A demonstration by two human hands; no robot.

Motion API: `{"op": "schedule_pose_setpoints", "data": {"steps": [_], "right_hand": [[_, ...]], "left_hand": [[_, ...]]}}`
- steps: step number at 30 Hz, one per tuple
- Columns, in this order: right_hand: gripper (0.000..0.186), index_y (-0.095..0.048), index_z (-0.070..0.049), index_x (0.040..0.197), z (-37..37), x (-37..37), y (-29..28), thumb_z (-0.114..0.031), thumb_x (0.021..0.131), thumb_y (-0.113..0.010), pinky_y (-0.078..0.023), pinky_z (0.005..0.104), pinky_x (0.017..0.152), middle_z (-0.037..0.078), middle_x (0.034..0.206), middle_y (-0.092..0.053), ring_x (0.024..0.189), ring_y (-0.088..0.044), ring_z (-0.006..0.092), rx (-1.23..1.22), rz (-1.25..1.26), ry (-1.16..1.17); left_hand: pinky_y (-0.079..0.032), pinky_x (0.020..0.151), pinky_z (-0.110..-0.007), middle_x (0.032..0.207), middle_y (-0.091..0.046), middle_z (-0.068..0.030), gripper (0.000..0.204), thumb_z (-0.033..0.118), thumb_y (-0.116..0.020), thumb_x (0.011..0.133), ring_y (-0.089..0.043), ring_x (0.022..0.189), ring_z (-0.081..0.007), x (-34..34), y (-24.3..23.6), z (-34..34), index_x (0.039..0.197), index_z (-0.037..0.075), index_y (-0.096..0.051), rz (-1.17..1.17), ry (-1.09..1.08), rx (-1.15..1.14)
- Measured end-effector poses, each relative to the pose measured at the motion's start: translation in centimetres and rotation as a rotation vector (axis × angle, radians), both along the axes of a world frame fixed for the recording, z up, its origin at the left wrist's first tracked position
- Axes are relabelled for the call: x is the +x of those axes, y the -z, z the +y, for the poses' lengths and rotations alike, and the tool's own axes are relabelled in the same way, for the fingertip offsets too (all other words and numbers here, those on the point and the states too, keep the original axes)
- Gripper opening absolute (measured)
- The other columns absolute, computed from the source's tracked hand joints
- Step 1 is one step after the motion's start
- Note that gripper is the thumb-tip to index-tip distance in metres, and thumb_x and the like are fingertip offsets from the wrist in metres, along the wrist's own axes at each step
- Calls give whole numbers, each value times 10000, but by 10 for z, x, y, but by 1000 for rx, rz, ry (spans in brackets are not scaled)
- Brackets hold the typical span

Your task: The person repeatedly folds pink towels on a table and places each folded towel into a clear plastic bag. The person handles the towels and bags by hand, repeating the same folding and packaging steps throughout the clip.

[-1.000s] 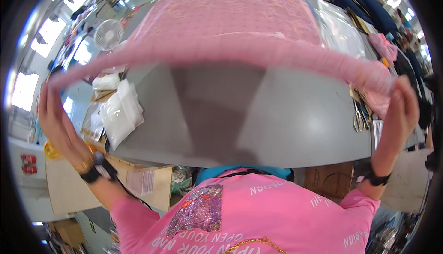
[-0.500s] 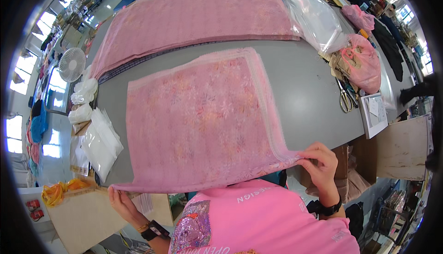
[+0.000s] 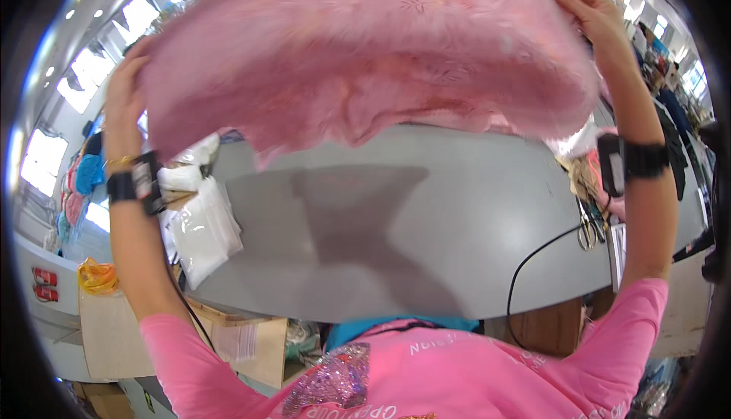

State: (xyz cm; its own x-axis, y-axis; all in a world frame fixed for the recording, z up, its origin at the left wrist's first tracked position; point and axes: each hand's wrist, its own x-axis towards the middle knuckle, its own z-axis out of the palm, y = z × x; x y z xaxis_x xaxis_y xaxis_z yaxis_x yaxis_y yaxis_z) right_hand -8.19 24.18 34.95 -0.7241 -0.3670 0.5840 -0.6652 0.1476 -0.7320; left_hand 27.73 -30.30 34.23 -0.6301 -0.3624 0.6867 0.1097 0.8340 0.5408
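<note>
A thin pink floral cloth (image 3: 365,31) hangs raised and billowing across the upper part of the view, blurred by motion. Its lower edge sags in loose folds above the grey table (image 3: 487,206). My left hand (image 3: 126,95) is lifted at the far left, its fingers closed on the cloth's left end and partly smeared. At the upper right, my right hand (image 3: 595,14) pinches the other end along its top edge. Both arms are stretched out and up. Behind the cloth, the fabric stack at the table's back is mostly hidden.
Clear plastic bags (image 3: 204,229) lie on the table's left side. Scissors (image 3: 586,230) rest at its right edge, beside brown tags and a pink bag. A black cable (image 3: 521,267) curves at the front right. A yellow-orange bag (image 3: 97,276) sits at the lower left.
Both hands have risen from the table's near edge, up and away from me, spreading apart. The cloth, which lay flat on the table, is lifted off it and billows.
</note>
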Motion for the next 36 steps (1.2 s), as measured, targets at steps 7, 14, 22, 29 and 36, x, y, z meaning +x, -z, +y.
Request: {"op": "schedule_pose_setpoints", "data": {"steps": [7,14,22,29,36], "right_hand": [[210,-726,-57,1154,0,-66,-73,-170,980,-689,-581,274,786,46,1000,-737,869,-700,107,-316,133,108],[380,-646,4,1362,53,46,-29,-162,1019,-660,-466,260,1047,77,1279,-683,1151,-642,139,-197,211,160],[237,-711,31,1053,110,224,123,107,833,-760,-544,380,853,127,1016,-717,949,-677,261,132,698,360],[324,-700,-8,964,112,332,216,163,698,-773,-511,350,672,113,879,-649,759,-623,266,221,318,279],[205,-651,-12,952,99,339,256,103,802,-732,-510,329,753,117,979,-648,863,-622,254,225,-67,216]], "left_hand": [[-458,1068,-314,1304,-669,-131,385,5,-687,924,-612,1195,-208,-70,-87,-87,1305,-37,-650,550,334,702],[-453,1145,-356,1318,-647,-169,366,28,-664,982,-592,1268,-240,4,-62,-15,1335,-55,-613,696,279,586],[-453,1101,-320,1291,-650,-139,349,28,-625,1005,-598,1229,-201,153,98,35,1330,-96,-621,382,-243,363],[-427,1027,-278,1126,-619,-60,198,-13,-629,978,-576,1084,-164,234,213,117,1153,-70,-700,-89,-490,266],[-453,992,-300,1109,-615,-64,119,37,-589,1020,-583,1053,-177,235,278,117,1102,-21,-653,-103,-309,579]]}}
